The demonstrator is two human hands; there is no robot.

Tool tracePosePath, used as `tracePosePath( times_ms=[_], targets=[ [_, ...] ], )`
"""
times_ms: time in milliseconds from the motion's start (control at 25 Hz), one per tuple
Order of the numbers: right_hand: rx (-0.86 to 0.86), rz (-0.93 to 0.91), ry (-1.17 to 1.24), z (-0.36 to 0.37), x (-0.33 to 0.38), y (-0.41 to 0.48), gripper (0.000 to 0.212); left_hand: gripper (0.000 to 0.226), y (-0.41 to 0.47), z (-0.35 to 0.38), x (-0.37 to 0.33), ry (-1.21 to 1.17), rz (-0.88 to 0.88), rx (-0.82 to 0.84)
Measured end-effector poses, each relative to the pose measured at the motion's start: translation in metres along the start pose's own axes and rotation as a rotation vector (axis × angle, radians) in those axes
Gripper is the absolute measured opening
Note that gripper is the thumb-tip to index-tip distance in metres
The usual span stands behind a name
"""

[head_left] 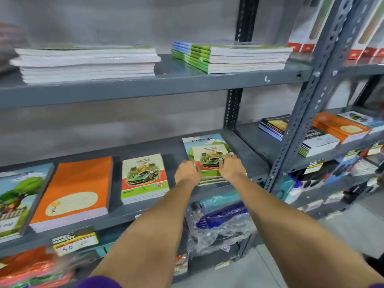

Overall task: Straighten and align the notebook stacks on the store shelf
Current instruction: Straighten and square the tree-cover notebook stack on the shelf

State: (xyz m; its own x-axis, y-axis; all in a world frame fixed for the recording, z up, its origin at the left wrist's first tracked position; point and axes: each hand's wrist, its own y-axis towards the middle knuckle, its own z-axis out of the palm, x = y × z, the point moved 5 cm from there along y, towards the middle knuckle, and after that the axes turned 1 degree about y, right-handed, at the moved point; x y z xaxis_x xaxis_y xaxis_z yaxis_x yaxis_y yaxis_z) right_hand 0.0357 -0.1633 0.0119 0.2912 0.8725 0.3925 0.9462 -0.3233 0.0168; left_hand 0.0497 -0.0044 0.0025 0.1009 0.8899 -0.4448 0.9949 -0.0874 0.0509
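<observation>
On the middle grey shelf (145,148), a small stack of green-car notebooks (208,157) lies on top of a larger notebook (202,140) at the right end. My left hand (187,172) grips the small stack's left edge and my right hand (231,166) grips its right edge. To the left lie another green-car stack (143,177), an orange stack (72,192) and a tree-cover stack (18,196). The upper shelf carries a white-edged stack (87,63) and a green-spined stack (226,57).
A perforated grey upright (307,113) stands right of my hands. Beyond it another shelf holds orange and dark notebook stacks (340,127). Plastic-wrapped goods (220,223) sit below the middle shelf. A price tag (74,242) hangs on the shelf's front edge.
</observation>
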Motion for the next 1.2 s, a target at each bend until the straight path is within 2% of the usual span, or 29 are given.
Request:
tracePosePath(
  times_ms=[200, 400, 520, 600, 680, 720, 840, 920, 1080, 1200],
  targets=[
    [0.129, 0.122, -0.045, 0.02, -0.032, 0.031, 0.045, 0.036, 0.024, 0.031, -0.006, -0.1, -0.219, 0.038],
    [0.144, 0.26, 0.141, 0.02, -0.045, 0.046, 0.043, 0.04, 0.038, 0.034, 0.009, -0.374, -0.465, 0.114],
    [0.135, 0.309, 0.276, 0.02, -0.039, 0.046, 0.037, 0.045, 0.038, 0.03, 0.02, -0.452, -0.469, 0.132],
    [0.062, 0.261, 0.353, 0.019, -0.017, 0.044, 0.032, 0.048, 0.035, 0.017, 0.034, -0.406, -0.421, 0.058],
    [0.007, 0.198, 0.418, 0.019, 0.013, 0.037, 0.039, 0.048, 0.026, -0.005, 0.055, -0.336, -0.376, -0.038],
    [0.009, 0.155, 0.439, 0.022, 0.031, 0.031, 0.041, 0.047, 0.019, -0.02, 0.068, -0.309, -0.369, -0.087],
    [0.037, 0.022, 0.559, 0.038, 0.082, 0.008, 0.025, 0.042, -0.005, -0.064, 0.114, -0.166, -0.405, -0.2],
    [0.055, -0.035, 0.578, 0.049, 0.112, -0.008, 0.029, 0.04, -0.018, -0.079, 0.144, -0.082, -0.405, -0.243],
    [0.081, -0.093, 0.398, 0.082, 0.14, -0.035, 0.034, 0.04, -0.043, -0.076, 0.193, 0.003, -0.422, -0.193],
    [0.093, -0.079, 0.237, 0.097, 0.137, -0.048, 0.038, 0.037, -0.047, -0.079, 0.199, 0.068, -0.394, -0.181]
  ],
)
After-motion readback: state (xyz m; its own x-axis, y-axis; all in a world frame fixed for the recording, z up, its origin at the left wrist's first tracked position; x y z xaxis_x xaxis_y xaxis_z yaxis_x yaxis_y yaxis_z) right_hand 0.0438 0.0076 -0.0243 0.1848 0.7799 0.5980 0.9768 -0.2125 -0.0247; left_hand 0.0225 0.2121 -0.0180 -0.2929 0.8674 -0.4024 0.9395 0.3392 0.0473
